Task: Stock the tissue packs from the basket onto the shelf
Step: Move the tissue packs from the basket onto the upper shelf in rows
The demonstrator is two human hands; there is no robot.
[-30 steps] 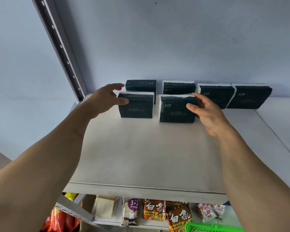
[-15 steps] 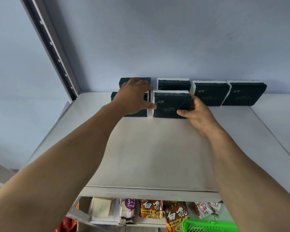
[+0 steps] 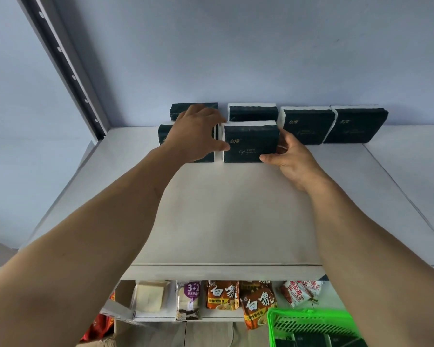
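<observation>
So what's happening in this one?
A person is stocking dark tissue packs on a white top shelf. Four packs stand along the back wall; two more stand in front of them. The left hand grips the front left pack, and the right hand holds the right end of the front right pack. The two front packs are nearly side by side. A green basket sits below, with dark packs still inside.

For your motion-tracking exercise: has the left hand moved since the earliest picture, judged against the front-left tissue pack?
Yes. The left hand has moved rightward across the front-left tissue pack, from its left edge to covering its face.
</observation>
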